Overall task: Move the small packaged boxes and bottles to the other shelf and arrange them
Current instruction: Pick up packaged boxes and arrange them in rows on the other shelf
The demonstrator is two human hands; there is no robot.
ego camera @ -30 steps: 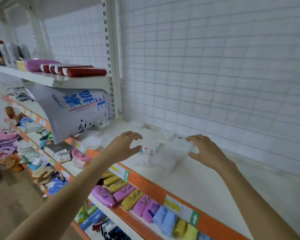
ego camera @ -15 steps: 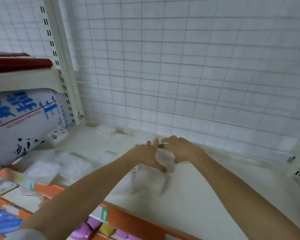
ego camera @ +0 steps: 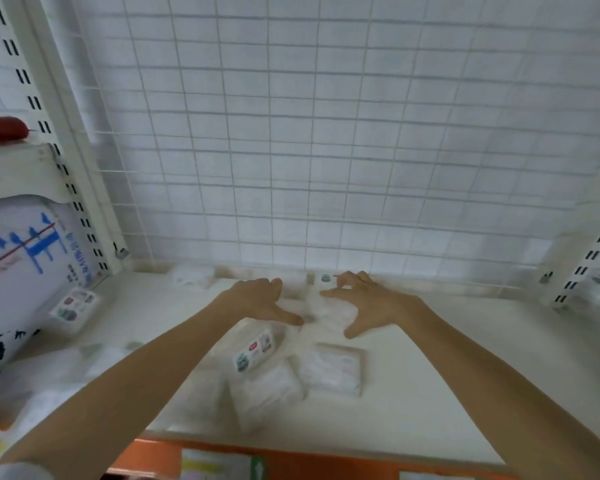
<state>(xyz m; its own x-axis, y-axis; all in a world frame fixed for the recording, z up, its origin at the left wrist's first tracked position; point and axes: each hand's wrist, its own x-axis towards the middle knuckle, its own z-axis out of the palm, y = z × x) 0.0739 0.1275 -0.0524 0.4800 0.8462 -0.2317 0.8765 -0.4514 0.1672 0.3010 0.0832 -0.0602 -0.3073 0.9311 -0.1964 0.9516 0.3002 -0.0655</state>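
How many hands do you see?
2: the left hand and the right hand, side by side at the back of the shelf, over white packs.

A cream shelf (ego camera: 447, 368) carries white wrapped packets (ego camera: 329, 370), one labelled packet (ego camera: 255, 351), and a big printed sack (ego camera: 21, 268) at left.

A white wire grid panel (ego camera: 326, 140) backs the cream shelf (ego camera: 447, 368). At the shelf's left edge stands a slotted upright post (ego camera: 54, 140), with a large white bag printed in blue (ego camera: 21, 268) beside it and a dark red object (ego camera: 2, 128) above
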